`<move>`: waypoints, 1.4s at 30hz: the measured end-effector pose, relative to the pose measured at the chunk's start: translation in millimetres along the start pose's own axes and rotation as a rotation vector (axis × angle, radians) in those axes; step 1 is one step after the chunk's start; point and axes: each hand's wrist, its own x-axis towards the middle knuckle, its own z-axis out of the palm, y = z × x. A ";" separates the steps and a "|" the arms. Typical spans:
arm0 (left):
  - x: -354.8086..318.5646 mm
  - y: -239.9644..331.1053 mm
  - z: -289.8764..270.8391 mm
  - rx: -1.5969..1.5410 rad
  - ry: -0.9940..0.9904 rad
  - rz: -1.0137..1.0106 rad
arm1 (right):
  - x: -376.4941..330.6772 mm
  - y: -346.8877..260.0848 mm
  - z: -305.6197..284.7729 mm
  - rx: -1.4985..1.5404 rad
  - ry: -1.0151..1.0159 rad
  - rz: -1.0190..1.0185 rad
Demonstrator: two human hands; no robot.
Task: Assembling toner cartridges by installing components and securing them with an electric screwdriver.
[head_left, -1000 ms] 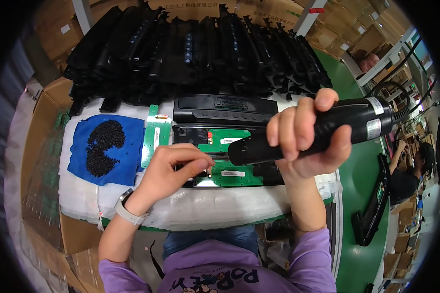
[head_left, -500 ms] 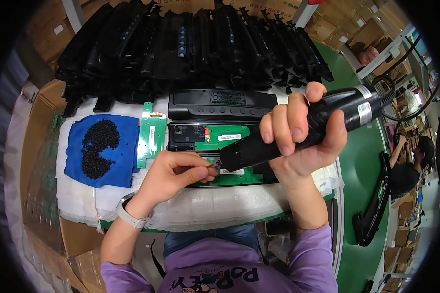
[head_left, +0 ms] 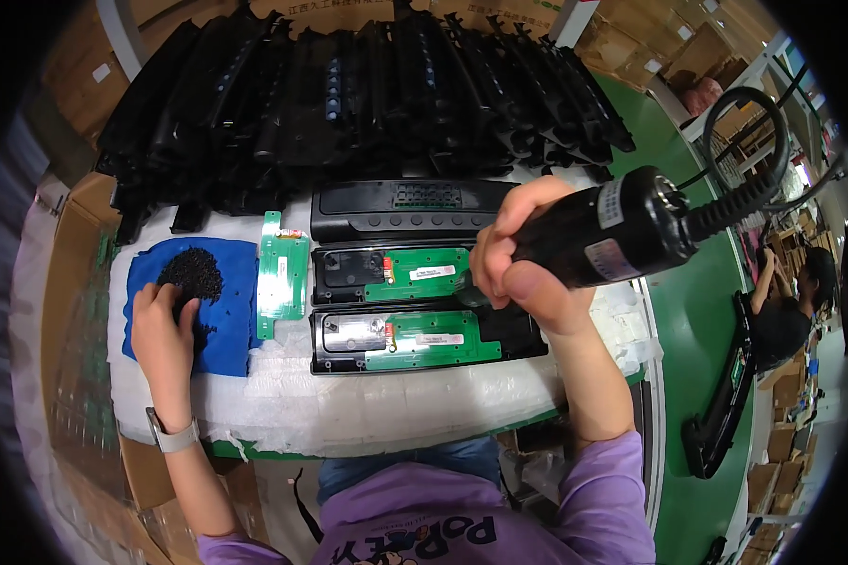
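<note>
At the left, my left hand [head_left: 163, 330] is over a blue cloth [head_left: 231, 353], its bent fingers in a pile of small black screws [head_left: 196, 273]. The thumb and fingers are curled together on the screws; how many they hold is hidden. My right hand [head_left: 528, 268] is wrapped around a black electric screwdriver [head_left: 594, 240], tilted with its cable end to the right. Its narrow end points left, above two black housings with green circuit boards. The near housing's board [head_left: 424, 340] and the middle board [head_left: 429, 273] lie face up, each with a white label.
Behind them lies a closed black panel with buttons [head_left: 410, 224]. A loose green circuit board [head_left: 283, 282] rests beside the cloth. Many black housings [head_left: 349, 104] are stacked at the back. A cardboard box [head_left: 85, 226] stands left; a coiled cable [head_left: 773, 141] hangs right. A person [head_left: 801, 301] works farther right.
My left hand has left the screwdriver tip and moved left to the screw pile. My right hand has lifted the screwdriver away from the near board, turning its cable end nearer.
</note>
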 end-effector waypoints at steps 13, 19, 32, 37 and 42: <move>9.2 7.1 3.7 -0.166 0.198 0.031 | 4.7 -2.6 0.0 -0.431 -0.318 0.046; 9.8 47.8 5.6 -0.923 -0.117 0.069 | -0.9 -5.0 7.0 -0.372 -0.233 0.060; -9.0 154.4 -9.2 -1.620 -0.873 0.025 | 1.2 -34.5 -8.0 0.404 -0.023 -0.246; -10.9 153.7 -7.8 -1.654 -0.913 -0.027 | 0.4 -31.7 -4.4 0.354 -0.052 -0.277; -12.5 154.1 -8.0 -1.690 -0.917 -0.026 | -0.3 -28.3 -2.4 0.347 -0.078 -0.276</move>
